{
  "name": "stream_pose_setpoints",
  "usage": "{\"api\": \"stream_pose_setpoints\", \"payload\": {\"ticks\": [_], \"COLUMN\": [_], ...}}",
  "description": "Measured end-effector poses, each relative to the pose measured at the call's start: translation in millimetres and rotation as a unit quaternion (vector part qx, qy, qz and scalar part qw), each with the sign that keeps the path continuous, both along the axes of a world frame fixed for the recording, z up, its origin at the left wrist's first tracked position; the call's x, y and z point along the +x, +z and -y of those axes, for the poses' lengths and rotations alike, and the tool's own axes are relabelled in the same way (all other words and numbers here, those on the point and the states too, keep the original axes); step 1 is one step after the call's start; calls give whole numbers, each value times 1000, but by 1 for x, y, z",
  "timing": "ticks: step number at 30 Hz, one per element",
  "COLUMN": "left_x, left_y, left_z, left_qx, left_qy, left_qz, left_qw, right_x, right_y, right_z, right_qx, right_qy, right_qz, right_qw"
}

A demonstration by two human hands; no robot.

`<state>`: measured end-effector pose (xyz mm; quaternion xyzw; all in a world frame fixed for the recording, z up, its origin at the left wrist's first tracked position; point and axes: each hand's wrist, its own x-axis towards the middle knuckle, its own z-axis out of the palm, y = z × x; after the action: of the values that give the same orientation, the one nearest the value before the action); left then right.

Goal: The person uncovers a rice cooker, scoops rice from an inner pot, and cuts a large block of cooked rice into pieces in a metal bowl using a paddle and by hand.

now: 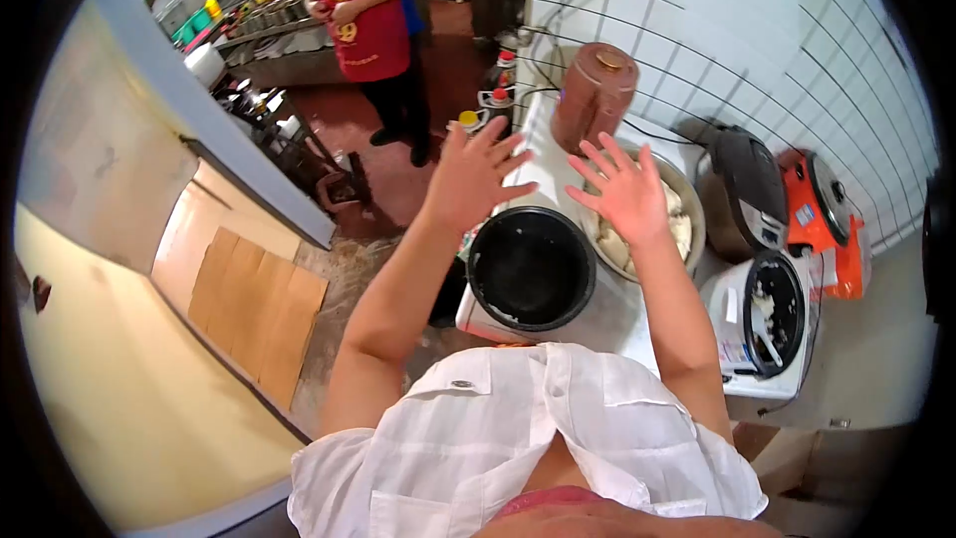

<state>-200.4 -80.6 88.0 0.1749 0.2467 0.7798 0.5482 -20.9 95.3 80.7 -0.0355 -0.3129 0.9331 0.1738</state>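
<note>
Both my hands are raised with the fingers spread, and neither holds anything. My left hand is over the upper left side of a round black pot, which has a few white bits inside. My right hand hovers in front of a wide metal basin and hides part of it. Pale pieces show in the basin on both sides of my hand. A brown-pink lidded jug stands behind the basin.
Right of the basin are a dark rice cooker, an orange cooker and a white cooker with rice and a spatula inside. A person in a red apron stands beyond. Flattened cardboard lies left.
</note>
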Motion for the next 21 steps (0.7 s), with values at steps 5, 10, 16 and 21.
{"api": "stream_pose_setpoints", "payload": {"ticks": [5,10,16,21], "left_x": [-5,12,29,32], "left_y": [-61,-95,-143,-188], "left_z": [8,54,71,69], "left_qx": [-88,-165,-389,-319], "left_qy": [86,205,215,96], "left_qz": [-113,-243,-331,-500], "left_qw": [986,933,832,799], "right_x": [19,72,103,95], "right_y": [-53,-70,-99,-101], "right_z": [13,51,69,71], "right_qx": [119,222,167,192], "right_qy": [9,5,-21,-40], "right_qz": [162,227,211,258], "right_qw": [980,948,963,946]}}
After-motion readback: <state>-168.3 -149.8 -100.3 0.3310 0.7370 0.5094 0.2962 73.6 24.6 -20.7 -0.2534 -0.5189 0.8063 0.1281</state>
